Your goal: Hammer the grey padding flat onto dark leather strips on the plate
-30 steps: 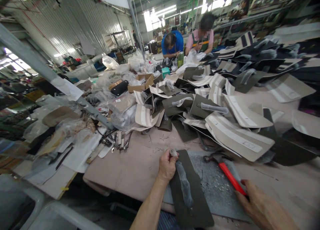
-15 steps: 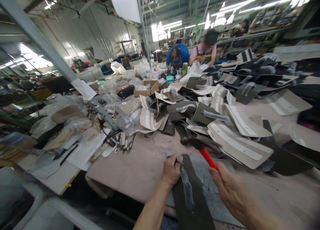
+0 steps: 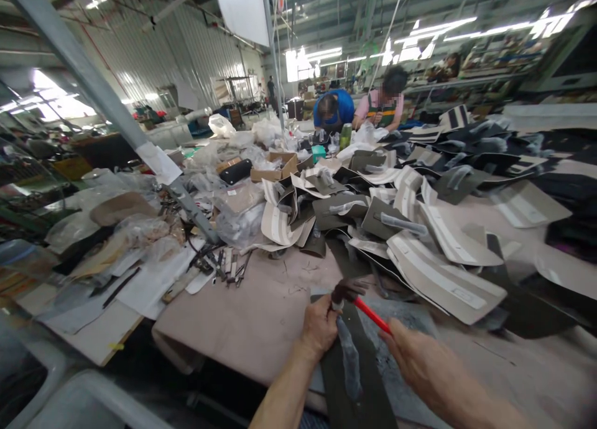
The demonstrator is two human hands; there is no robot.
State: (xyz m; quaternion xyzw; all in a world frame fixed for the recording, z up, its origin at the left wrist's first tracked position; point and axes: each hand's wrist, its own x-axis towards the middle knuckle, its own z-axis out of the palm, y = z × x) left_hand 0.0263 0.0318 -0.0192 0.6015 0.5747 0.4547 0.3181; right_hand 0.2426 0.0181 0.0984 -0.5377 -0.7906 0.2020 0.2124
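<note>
My left hand [image 3: 319,327] is closed in a pinch at the top end of a dark olive leather piece [image 3: 359,379] that lies on a grey slab [image 3: 401,336]; earlier frames showed a small metal punch in its fingers. My right hand [image 3: 415,360] grips the red handle of a hammer [image 3: 357,295]. The hammer's dark head sits right above my left hand's fingertips. A plastic-wrapped strip [image 3: 349,357] runs along the leather piece.
Piles of beige and dark cut leather panels [image 3: 443,273] cover the table's middle and right. Small tools [image 3: 224,264] and plastic bags [image 3: 140,230] lie at the left. Two people [image 3: 359,106] work at the far end. A grey post [image 3: 93,93] slants across the left.
My right hand lifted the hammer off the slab, swung it left, and its head has come down onto the top of what my left hand pinches.
</note>
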